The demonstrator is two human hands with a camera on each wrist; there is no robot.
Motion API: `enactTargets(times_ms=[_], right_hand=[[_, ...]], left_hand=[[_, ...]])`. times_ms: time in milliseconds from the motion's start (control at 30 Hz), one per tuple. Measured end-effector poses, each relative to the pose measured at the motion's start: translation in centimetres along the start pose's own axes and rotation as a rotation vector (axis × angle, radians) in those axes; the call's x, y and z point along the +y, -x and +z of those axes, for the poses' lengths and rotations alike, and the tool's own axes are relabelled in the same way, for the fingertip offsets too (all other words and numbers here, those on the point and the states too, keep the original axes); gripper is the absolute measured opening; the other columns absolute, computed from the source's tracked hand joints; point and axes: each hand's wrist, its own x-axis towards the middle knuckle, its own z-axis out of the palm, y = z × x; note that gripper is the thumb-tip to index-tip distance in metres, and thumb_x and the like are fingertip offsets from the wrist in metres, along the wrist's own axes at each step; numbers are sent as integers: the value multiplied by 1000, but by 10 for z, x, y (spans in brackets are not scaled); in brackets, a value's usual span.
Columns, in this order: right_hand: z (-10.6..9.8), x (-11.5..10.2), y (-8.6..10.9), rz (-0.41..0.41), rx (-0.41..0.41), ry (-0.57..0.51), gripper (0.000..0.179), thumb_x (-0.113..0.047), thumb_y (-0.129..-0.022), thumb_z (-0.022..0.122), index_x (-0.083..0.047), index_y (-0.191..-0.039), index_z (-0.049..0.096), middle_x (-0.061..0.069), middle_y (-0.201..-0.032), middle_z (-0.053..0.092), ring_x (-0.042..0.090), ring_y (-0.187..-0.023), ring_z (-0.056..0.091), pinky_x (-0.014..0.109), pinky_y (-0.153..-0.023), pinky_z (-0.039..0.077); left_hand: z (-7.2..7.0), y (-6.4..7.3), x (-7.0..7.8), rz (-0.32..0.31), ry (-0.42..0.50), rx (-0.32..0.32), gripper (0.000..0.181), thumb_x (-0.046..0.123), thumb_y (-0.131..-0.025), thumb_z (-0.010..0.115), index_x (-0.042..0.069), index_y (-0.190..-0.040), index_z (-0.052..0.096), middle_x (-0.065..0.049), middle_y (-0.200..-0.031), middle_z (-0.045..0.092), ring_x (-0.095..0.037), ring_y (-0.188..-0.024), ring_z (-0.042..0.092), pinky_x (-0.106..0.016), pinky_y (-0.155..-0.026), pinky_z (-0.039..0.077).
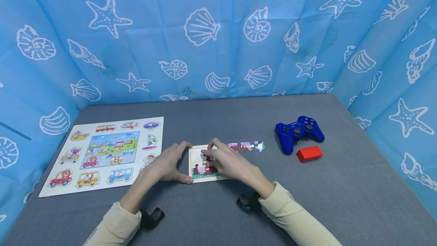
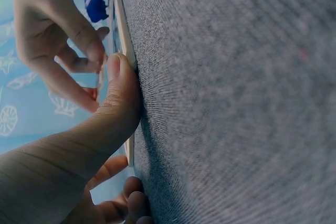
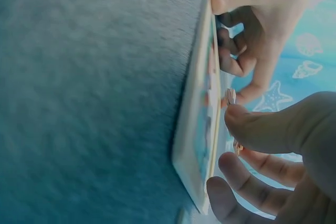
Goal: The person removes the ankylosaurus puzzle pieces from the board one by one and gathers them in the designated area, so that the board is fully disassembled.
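A small wooden puzzle tray (image 1: 190, 164) lies on the table, partly filled along its near side with brown, pink and green jigsaw pieces (image 1: 200, 171). My left hand (image 1: 164, 165) grips the tray at its left side, thumb at the near corner and index finger at the far one. Over the tray, my right hand (image 1: 233, 163) pinches a small puzzle piece (image 3: 231, 96) between thumb and fingers. In the right wrist view that piece is tilted above the tray's surface, mostly hidden by the fingers. Just right of the tray lie several loose jigsaw pieces (image 1: 246, 146) in a row.
A large white knob-puzzle board (image 1: 78, 128) with vehicle pictures lies at the left. On the right are a blue game controller (image 1: 298, 131) and a red block (image 1: 309, 154). A blue curtain (image 1: 218, 48) with shell prints hangs behind the grey table (image 1: 341, 200).
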Motion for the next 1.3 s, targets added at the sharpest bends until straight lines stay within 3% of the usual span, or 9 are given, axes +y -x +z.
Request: enactTargets(times_ms=[200,533,767,1067,1300], right_hand=[[-8,3,4,-19,15,-39,37,0,-95,68,-1,-133,66,10,-119,56,12,-84,54,19,-67,44],[-22,15,17,26,0,-37,37,-1,-96,67,-1,-133,66,11,-121,57,14,-92,60,25,-76,51],[-36,30,31,81,11,-30,39,-2,-95,68,-3,-134,66,12,-122,58,13,-89,57,25,-73,47],[-45,45,48,167,-47,36,40,-3,-94,70,-9,-133,68,10,-124,58,16,-93,59,36,-77,51],[-47,54,60,166,-81,45,42,-2,-92,71,-10,-134,68,10,-121,59,16,-87,53,29,-72,44]], left_hand=[[-1,0,0,3,5,-3,100,47,-68,94,16,-148,41,-17,-121,60,-32,-111,62,-54,-96,50],[1,0,0,14,-2,7,101,47,-68,94,16,-148,41,-17,-120,60,-31,-111,62,-54,-97,50],[1,1,0,17,5,11,101,47,-68,94,16,-148,41,-17,-121,60,-32,-112,62,-54,-97,50],[1,1,0,17,7,8,102,47,-68,94,16,-149,41,-17,-122,60,-33,-112,63,-54,-97,50],[1,2,0,19,1,13,102,47,-68,94,15,-149,41,-17,-121,60,-32,-111,63,-54,-97,50]])
